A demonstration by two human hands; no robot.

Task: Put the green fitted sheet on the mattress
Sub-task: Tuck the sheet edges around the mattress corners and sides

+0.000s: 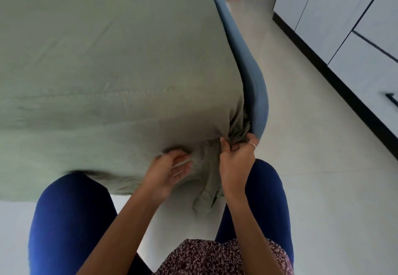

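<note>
Right hand [235, 158] pinching bunched green fitted sheet [107, 59] corner, left hand [168, 167] loose-fingered, sheet stretching away lengthwise

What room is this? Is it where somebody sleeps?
Most likely a bedroom. A big mattress takes up most of the view, with a green fitted sheet spread over it, and the right hand is pulling the sheet's corner down. Tall pale cupboards like a wardrobe line the far wall.

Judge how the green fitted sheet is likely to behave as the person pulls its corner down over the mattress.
The green fitted sheet looks floppy: it bunches into folds where the right hand grips it. It probably stretches little, showing pull lines toward that corner. Its loose tail hanging below suggests it is light and would sag if released.
</note>
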